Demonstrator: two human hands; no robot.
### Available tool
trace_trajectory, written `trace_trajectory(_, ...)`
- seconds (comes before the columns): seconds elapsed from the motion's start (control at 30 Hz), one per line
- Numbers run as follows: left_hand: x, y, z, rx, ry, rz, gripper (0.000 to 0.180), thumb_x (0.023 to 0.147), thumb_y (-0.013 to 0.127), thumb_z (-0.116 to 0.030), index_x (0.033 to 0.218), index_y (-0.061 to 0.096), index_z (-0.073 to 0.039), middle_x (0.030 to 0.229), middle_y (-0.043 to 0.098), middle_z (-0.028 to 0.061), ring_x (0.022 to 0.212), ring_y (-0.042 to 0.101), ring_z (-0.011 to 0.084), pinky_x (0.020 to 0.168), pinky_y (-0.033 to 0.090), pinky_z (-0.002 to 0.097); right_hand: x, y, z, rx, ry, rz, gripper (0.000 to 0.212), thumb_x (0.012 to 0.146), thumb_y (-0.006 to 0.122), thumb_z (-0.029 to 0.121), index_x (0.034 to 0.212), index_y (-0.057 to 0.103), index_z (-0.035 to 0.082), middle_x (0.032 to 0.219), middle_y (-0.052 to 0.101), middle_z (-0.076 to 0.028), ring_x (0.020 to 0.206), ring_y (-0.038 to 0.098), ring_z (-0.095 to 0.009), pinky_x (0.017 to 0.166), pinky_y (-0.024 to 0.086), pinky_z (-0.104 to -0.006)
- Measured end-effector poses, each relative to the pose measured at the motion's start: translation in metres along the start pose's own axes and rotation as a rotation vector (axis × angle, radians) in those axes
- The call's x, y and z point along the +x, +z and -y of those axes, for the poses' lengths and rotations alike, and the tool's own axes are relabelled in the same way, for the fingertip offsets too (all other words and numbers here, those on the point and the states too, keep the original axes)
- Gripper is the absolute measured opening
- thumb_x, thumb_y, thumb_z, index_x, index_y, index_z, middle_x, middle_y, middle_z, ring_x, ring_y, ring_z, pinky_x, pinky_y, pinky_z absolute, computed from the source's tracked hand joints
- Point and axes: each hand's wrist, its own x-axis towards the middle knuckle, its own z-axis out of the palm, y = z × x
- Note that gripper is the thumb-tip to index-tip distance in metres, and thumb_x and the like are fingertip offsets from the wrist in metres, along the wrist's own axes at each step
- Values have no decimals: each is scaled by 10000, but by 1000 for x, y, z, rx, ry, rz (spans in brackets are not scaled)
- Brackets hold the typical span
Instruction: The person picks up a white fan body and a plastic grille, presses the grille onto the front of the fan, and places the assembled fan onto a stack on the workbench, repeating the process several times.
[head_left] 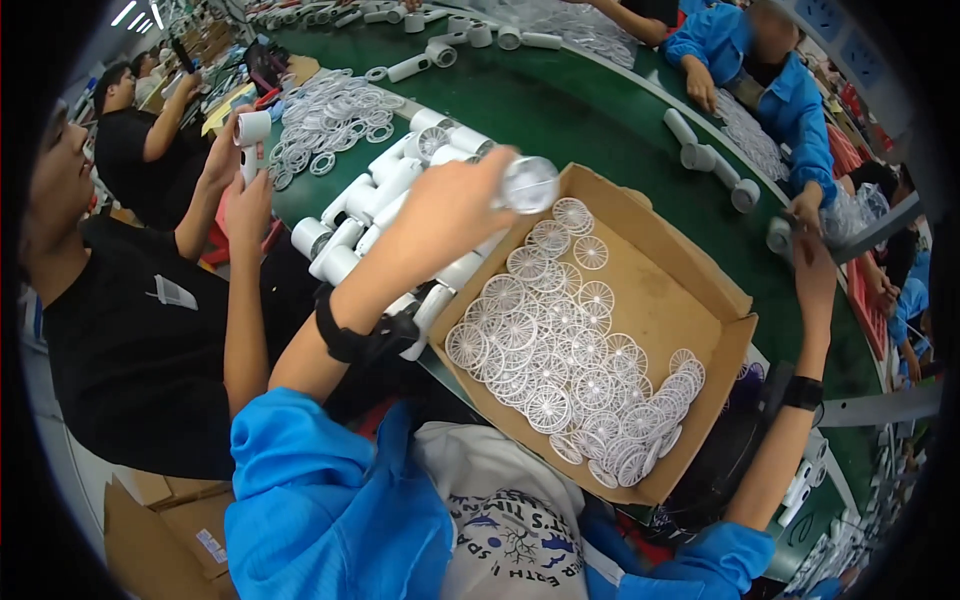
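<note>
My left hand [455, 205] is closed around a white hair dryer housing; its round open end [530, 185] faces me, and the hand hides the rest. It is above the far-left edge of a cardboard box [690, 255]. White spoked round grilles [550, 408] lie heaped in the box, mostly in its near and left parts. Far to the right, my right hand [812, 262] reaches over the green belt with its fingers at another white hair dryer housing [780, 237]. Its fingers look closed on that housing, though they are partly blurred. A co-worker's blue-sleeved hand [806, 203] is right beside it.
Several white housings [375, 195] are piled left of the box. White rings [335, 115] lie farther back on the green belt [570, 105]. More housings [697, 157] line the belt's far side. At left, a person in black [140, 330] holds a housing [250, 140].
</note>
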Motion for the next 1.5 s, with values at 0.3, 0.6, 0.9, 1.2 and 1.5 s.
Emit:
trace_trajectory(0.3, -16, 23, 7, 358, 49, -94, 584, 663, 757, -225, 1157, 494, -58, 892, 576, 157, 884, 583, 323, 674, 502, 404, -82, 36, -85, -13, 288, 392, 369, 796, 631, 251, 1094, 597, 37, 1057, 630, -191, 1026, 587, -334, 877, 460, -381)
trace_trajectory(0.6, 48, 46, -110, -449, 179, 631, 431, 828, 600, -343, 1156, 581, -65, 947, 636, 151, 884, 616, 291, 779, 493, 366, -95, 44, -99, -186, 553, 421, 425, 781, 639, 290, 1144, 586, 74, 1079, 613, -192, 1056, 553, -355, 918, 443, -405)
trace_trajectory(0.9, 74, 139, -61, -532, 61, 438, 329, 829, 569, -279, 1067, 623, -58, 967, 663, 156, 926, 623, 311, 800, 492, 406, -45, 1, 71, 370, 69, 470, 296, 866, 572, 197, 1099, 593, 17, 968, 645, -121, 866, 611, -222, 783, 476, -323)
trace_trajectory(1.2, 75, 158, -67, -398, 116, 354, 267, 829, 534, -215, 1031, 632, -71, 933, 662, 161, 886, 627, 321, 789, 487, 420, -58, 102, 208, 736, -207, 1168, 285, 850, 620, 233, 1014, 602, 0, 958, 637, -119, 863, 593, -204, 761, 471, -322)
trace_trajectory(1.5, 71, 160, -62, -184, 245, 336, 226, 800, 548, -218, 903, 647, -43, 838, 655, 194, 792, 637, 347, 724, 501, 447, -63, 104, 217, 653, -420, 991, 211, 848, 616, 192, 942, 605, 3, 846, 623, -101, 780, 574, -176, 706, 472, -322)
